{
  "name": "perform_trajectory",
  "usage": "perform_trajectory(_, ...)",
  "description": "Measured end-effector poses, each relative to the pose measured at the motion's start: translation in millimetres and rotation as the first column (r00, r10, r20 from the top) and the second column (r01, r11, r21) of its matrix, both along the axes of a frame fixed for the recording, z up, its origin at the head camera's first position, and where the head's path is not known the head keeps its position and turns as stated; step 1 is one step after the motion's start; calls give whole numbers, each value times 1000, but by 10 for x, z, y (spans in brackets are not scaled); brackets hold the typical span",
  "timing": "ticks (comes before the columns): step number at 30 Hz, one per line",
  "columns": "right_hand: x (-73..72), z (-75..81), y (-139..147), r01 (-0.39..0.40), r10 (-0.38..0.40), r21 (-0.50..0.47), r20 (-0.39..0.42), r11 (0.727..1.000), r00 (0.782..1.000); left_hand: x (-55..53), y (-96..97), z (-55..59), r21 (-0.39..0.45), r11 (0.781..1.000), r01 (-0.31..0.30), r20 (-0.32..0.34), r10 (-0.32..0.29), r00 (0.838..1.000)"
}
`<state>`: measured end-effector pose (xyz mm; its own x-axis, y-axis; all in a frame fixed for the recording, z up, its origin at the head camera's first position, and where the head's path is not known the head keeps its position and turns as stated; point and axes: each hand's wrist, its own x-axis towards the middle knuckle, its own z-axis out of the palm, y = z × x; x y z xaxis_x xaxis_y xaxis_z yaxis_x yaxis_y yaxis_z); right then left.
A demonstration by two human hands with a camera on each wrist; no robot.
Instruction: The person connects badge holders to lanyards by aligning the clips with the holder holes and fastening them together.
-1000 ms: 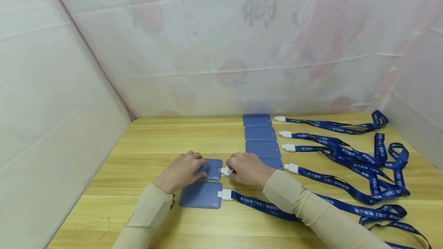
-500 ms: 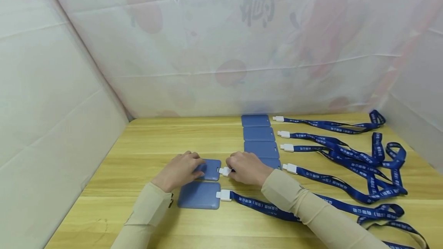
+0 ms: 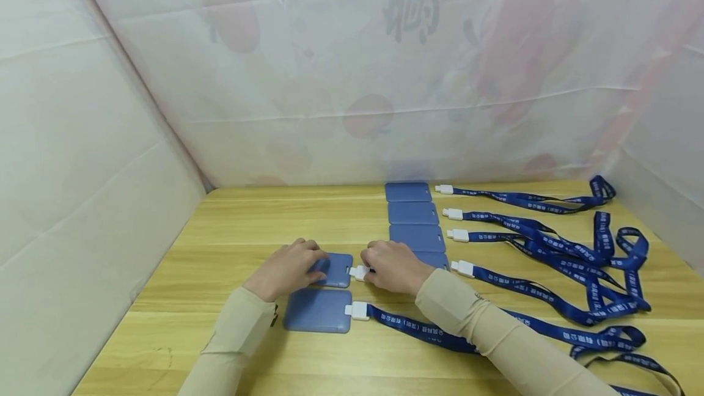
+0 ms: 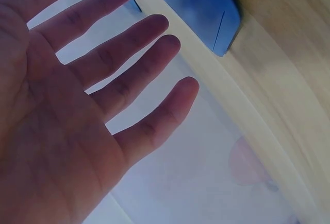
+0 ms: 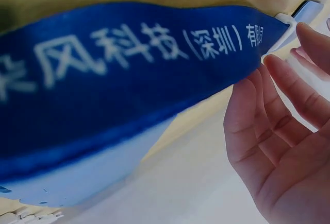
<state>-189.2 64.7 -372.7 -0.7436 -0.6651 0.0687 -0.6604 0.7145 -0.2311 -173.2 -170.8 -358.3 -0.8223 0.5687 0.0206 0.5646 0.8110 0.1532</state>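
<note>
Two blue badge holders lie one behind the other on the wooden table. My left hand (image 3: 288,271) rests its thumb and fingertips on the farther badge holder (image 3: 337,269); in the left wrist view its fingers (image 4: 129,92) are spread and nearly straight. At that holder's slotted right end, my right hand (image 3: 396,266) pinches the white clip (image 3: 360,272) of a blue lanyard (image 5: 129,74) between thumb and fingers. The clip's tip is right at the slot. The nearer badge holder (image 3: 317,310) has a white lanyard clip (image 3: 358,310) at its right end.
Several more blue badge holders (image 3: 414,213) stand in a column behind my right hand. To their right lie several blue lanyards (image 3: 525,198) with white clips, their straps looping and crossing. White cloth walls (image 3: 330,78) enclose the table at the back and sides.
</note>
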Motion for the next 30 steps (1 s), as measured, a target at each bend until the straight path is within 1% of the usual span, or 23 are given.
perform_trajectory(3,-11,-4,0,2,-2,9,-4,1000,1000,-5,4,8,0,1000,-4,9,4,1000)
perform_trajectory(12,-30,-36,-21,9,-9,38,-3,999,1000,-34,9,-16,-1,1000,-11,45,11,999)
perform_trajectory(20,-10,-38,-52,14,-15,56,20,998,1000,-62,11,-40,-7,999,-42,100,43,994)
perform_trajectory(26,-3,-36,-71,27,-28,68,19,997,999,-77,16,-36,-1,998,-63,127,63,990)
perform_trajectory(30,-9,-52,-77,23,-24,81,9,996,1000,-81,19,-40,9,997,-82,159,80,984)
